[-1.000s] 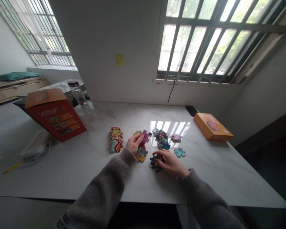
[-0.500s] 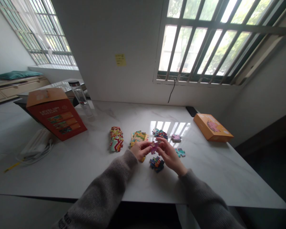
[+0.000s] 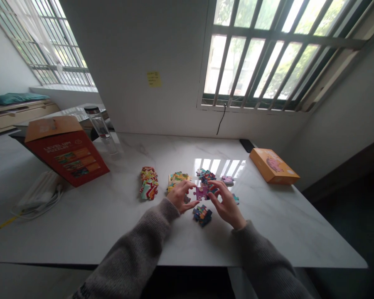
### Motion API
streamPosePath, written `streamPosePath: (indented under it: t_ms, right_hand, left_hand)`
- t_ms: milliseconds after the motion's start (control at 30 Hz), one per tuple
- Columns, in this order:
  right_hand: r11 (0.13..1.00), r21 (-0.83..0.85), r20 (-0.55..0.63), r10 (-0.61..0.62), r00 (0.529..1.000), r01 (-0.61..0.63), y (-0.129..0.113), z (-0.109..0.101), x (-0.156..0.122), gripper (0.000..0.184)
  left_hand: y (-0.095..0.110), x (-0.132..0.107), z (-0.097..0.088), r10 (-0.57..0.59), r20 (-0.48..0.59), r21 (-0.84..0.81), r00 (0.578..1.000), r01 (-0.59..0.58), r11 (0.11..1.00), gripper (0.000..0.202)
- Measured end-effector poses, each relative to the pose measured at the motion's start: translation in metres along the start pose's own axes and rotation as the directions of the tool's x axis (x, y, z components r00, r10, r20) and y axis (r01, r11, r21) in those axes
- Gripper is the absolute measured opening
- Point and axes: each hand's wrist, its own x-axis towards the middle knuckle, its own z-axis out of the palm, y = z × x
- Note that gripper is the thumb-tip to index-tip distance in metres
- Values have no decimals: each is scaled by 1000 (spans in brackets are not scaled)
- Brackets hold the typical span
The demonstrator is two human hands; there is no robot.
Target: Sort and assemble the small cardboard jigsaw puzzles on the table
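I found my left hand (image 3: 182,195) and right hand (image 3: 226,203) both pinching one purple piece (image 3: 202,192) — the piles (image 3: 148,187) lay unjoined.

Two hands: left hand (image 3: 181,196), right hand (image 3: 226,203). One purple puzzle piece (image 3: 201,192) pinched between them. Four heaps of pieces: striped heap (image 3: 148,189) left of the left hand, yellow heap (image 3: 176,178) and blue heap (image 3: 205,175) beyond both hands, dark heap (image 3: 202,215) just nearer. Two loose pieces by the right hand: lilac piece (image 3: 227,180), teal piece (image 3: 236,199). Two boxes: red box (image 3: 67,151) far left, orange box (image 3: 273,166) far right. One bottle (image 3: 100,128). One sticky note (image 3: 154,79).
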Motion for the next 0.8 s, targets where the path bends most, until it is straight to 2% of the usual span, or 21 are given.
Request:
streamPosePath:
  t_ms: [67,133,267,400,467,567,700,800]
  right_hand:
    - [990,-102,-26,-97,995,94,-3,-12,-1,34]
    - [976,-154,5,-157,988,156,-4,-19,-3,39]
    - [951,-208,121,-207,971,229,-3,-13,-9,41]
    - [939,-248,116,-217,969,239,5,-13,-12,38]
    - [937,-292,61,-183,981,193,14,-27,-16,38]
    - [926,-361,-17,-125,992,111,33,-61,-27,30]
    - [902,-429,5,-59,998,56,59,-100,-44,26]
    - [903,-429,50,2,999,20,72,-114,-48,27]
  left_hand:
    - [-2,0,0,-1,-6,-11,1000,1,1000,44]
    - [-5,-1,0,3,-2,-15,1000,-3,1000,45]
    - [-7,-1,2,2,37,3,999,-2,1000,47]
    - [-3,-2,3,-4,45,72,999,1,997,49]
    - [-1,-2,3,-7,34,99,999,4,995,51]
    - [3,-2,2,-10,25,115,1000,7,993,40]
    - [8,-2,2,10,37,124,999,-15,992,26]
    - [10,-1,3,15,60,96,998,-21,995,24]
